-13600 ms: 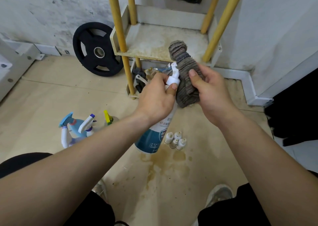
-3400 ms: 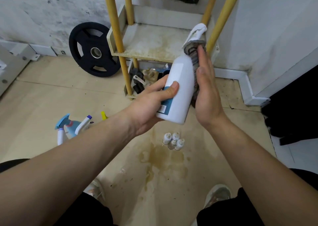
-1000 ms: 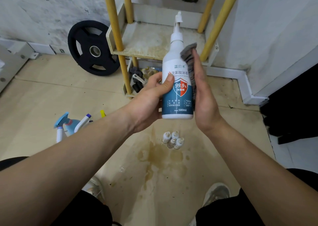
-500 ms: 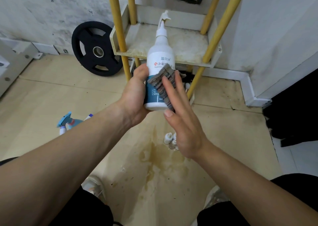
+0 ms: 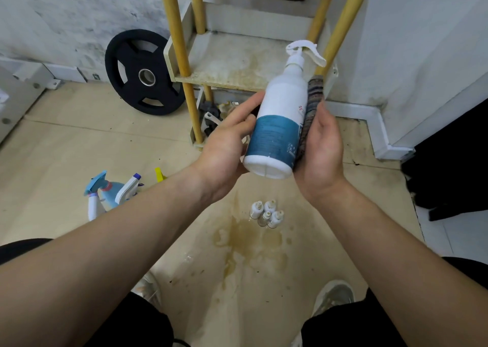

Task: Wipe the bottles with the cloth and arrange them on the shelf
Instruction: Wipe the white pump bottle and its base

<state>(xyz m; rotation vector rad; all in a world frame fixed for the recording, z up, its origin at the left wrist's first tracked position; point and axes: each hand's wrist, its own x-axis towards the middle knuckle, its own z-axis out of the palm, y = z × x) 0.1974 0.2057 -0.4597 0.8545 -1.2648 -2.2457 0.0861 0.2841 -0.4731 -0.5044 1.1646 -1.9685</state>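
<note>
So the white and teal spray bottle (image 5: pixel 280 117) is up in the air in front of the shelf (image 5: pixel 232 61), tilted with its trigger head pointing up toward the shelf's right front post and its base facing the camera. The left hand (image 5: pixel 224 146) grips it from the left, thumb lying on the white upper part and fingers wrapped round behind. The right hand (image 5: pixel 322 148) is pretty much flat, thumb straight up, pressing the striped grey cloth (image 5: pixel 313 98) against the bottle's right side, so the cloth is sandwiched between palm and bottle. The shelf board itself is stained and has nothing standing on it, and there's some clutter (image 5: pixel 211 117) on the floor underneath that I can't really make out. On the floor near the person's knees sit four small white-capped bottles (image 5: pixel 266 214) huddled together by a yellowish stain (image 5: pixel 245 238), and off to the left a bunch of spray bottles (image 5: pixel 111 193) with blue, white and yellow triggers. A black weight plate (image 5: pixel 144 72) leans on the wall just left of the shelf.
</note>
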